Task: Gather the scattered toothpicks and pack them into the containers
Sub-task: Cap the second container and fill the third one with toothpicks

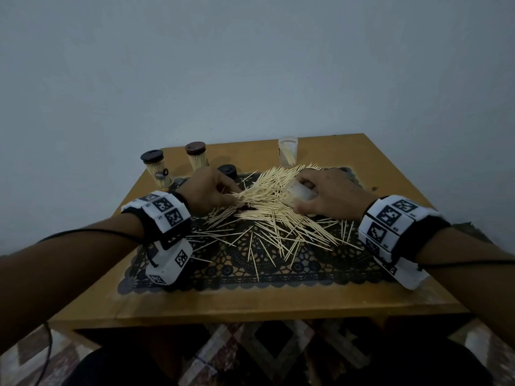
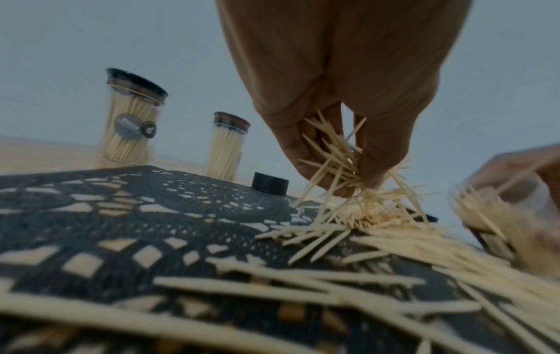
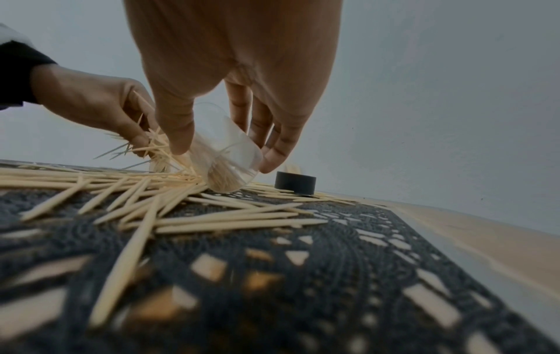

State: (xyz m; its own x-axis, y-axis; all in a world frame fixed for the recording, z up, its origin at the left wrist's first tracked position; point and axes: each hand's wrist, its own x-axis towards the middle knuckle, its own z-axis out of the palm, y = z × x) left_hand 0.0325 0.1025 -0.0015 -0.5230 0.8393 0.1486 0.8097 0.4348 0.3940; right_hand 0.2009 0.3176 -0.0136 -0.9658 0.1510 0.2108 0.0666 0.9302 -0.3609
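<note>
A heap of pale toothpicks (image 1: 273, 207) lies spread over a black lace mat (image 1: 250, 268). My left hand (image 1: 207, 190) pinches a bunch of toothpicks (image 2: 336, 155) at the heap's left side. My right hand (image 1: 328, 196) grips a clear plastic container (image 3: 224, 155), tipped on its side with its mouth toward the heap and some toothpicks inside. In the head view that container (image 1: 302, 192) shows under the right fingers. The left hand (image 3: 100, 105) and its bunch sit just left of the container's mouth.
Two lidded full containers (image 1: 156, 169) (image 1: 197, 156) stand at the back left of the wooden table (image 1: 250, 305). An open clear container (image 1: 288, 150) with a few toothpicks stands at the back. A loose black lid (image 1: 228, 170) lies behind the left hand; another black lid (image 3: 295, 183) lies beyond the held container.
</note>
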